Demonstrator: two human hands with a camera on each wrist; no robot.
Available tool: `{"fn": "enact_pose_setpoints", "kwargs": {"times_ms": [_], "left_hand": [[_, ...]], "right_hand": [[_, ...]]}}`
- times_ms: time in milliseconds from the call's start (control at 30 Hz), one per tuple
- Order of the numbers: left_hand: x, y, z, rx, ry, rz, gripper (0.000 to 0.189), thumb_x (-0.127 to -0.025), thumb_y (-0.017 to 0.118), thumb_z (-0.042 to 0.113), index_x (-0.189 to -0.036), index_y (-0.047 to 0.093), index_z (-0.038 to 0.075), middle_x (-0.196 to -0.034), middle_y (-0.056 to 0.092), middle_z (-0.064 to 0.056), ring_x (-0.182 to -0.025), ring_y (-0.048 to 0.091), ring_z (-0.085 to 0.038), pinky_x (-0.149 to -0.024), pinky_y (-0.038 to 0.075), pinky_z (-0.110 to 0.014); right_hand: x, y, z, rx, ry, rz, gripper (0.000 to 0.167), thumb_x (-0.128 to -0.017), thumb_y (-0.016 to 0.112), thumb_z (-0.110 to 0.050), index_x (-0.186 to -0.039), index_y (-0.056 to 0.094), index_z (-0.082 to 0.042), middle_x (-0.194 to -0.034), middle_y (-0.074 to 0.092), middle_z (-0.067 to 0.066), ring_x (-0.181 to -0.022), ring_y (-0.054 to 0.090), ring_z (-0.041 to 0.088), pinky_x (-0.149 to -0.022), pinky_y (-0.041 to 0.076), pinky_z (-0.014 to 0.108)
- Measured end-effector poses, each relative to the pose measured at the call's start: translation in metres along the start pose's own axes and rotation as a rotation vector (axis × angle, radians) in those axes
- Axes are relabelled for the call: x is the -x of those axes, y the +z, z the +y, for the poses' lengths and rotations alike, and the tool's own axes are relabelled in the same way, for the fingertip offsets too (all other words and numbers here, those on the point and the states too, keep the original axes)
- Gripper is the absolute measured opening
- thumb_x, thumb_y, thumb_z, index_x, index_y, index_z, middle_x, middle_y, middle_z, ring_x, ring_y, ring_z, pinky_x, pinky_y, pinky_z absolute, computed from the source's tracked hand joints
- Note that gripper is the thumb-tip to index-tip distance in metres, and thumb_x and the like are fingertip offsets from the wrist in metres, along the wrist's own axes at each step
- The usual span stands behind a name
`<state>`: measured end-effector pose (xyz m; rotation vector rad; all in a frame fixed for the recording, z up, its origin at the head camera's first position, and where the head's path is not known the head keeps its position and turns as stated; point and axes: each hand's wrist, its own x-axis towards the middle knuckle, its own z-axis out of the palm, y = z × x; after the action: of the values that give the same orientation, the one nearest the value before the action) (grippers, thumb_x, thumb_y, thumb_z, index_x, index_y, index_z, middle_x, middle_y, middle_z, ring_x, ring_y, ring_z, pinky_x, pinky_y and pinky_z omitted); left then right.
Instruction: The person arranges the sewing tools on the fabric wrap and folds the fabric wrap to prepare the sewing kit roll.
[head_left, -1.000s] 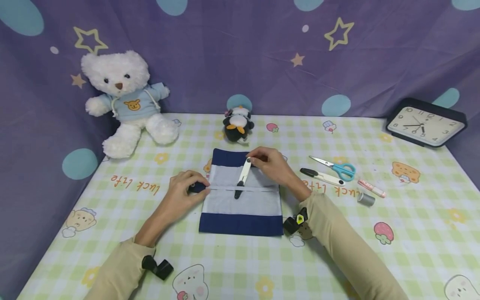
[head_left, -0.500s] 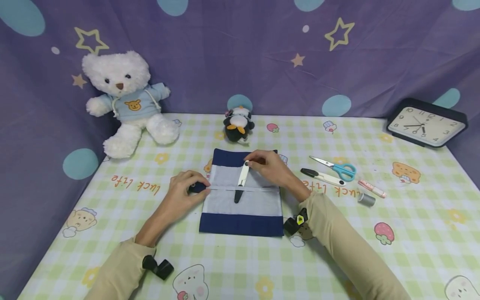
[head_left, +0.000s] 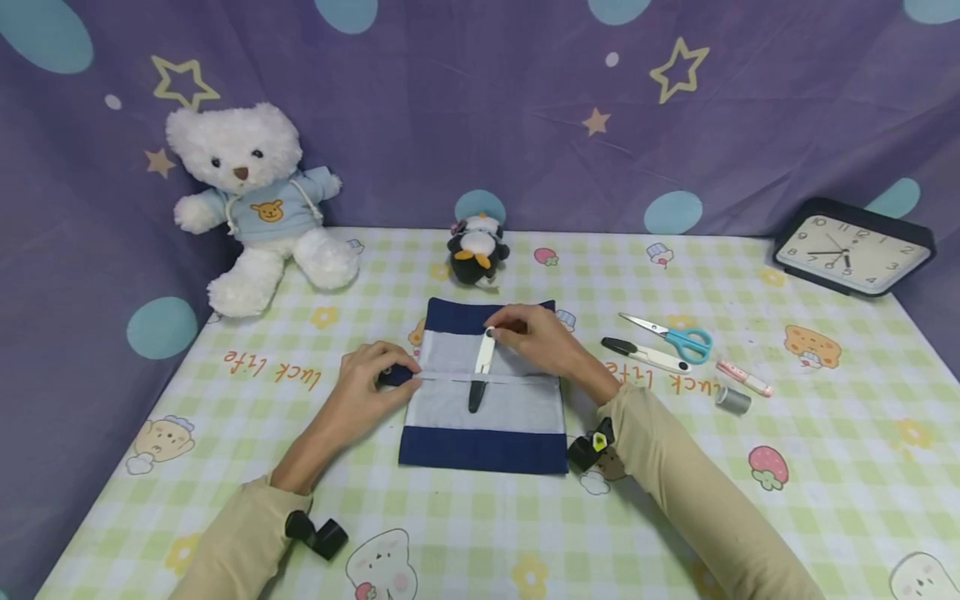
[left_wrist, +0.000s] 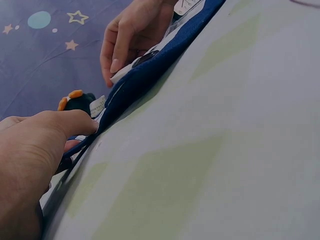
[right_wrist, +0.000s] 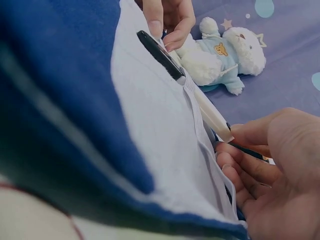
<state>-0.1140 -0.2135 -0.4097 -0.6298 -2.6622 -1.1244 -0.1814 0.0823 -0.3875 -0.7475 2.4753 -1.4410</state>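
Observation:
A navy-and-grey cloth organizer lies unfolded in the head view, a thin pale elastic band running across its middle. My right hand pinches the white end of a slim white tool with a black cap. In the right wrist view the elastic crosses over the tool where the white meets the black. The tool's exact kind is unclear. At the organizer's left edge, beside a dark tab, my left hand pinches the cloth between thumb and fingers.
Right of the organizer lie blue-handled scissors, a second white tool with a black cap, a pink-and-white stick and a grey thread spool. Behind are a penguin toy, a white teddy bear and a clock.
My right hand has moved slightly left and toward me, sliding the tool so its black part sits farther past the elastic. The left hand stays at the cloth's edge.

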Motion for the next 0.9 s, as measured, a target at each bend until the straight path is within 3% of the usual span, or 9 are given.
{"fn": "enact_pose_setpoints", "kwargs": {"times_ms": [500, 900], "left_hand": [[0.0004, 0.0001, -0.0002, 0.004, 0.004, -0.002, 0.01, -0.09, 0.081, 0.013, -0.098, 0.077, 0.017, -0.112, 0.067, -0.002, -0.111, 0.055, -0.03, -0.103, 0.029, -0.06], [0.0001, -0.0003, 0.0005, 0.003, 0.001, -0.007, 0.01, -0.089, 0.081, 0.013, -0.098, 0.077, 0.016, -0.112, 0.067, -0.003, -0.111, 0.055, -0.03, -0.104, 0.028, -0.06]], "right_hand": [[0.0003, 0.0023, -0.001, 0.033, -0.048, -0.047, 0.019, -0.104, 0.063, -0.009, -0.118, 0.074, -0.004, -0.108, 0.072, 0.005, -0.094, 0.066, 0.016, -0.084, 0.054, 0.035], [0.0039, 0.0038, -0.0047, 0.07, -0.086, -0.074, 0.018, -0.104, 0.063, -0.01, -0.117, 0.075, -0.006, -0.106, 0.07, 0.002, -0.089, 0.065, 0.013, -0.077, 0.054, 0.033]]}}
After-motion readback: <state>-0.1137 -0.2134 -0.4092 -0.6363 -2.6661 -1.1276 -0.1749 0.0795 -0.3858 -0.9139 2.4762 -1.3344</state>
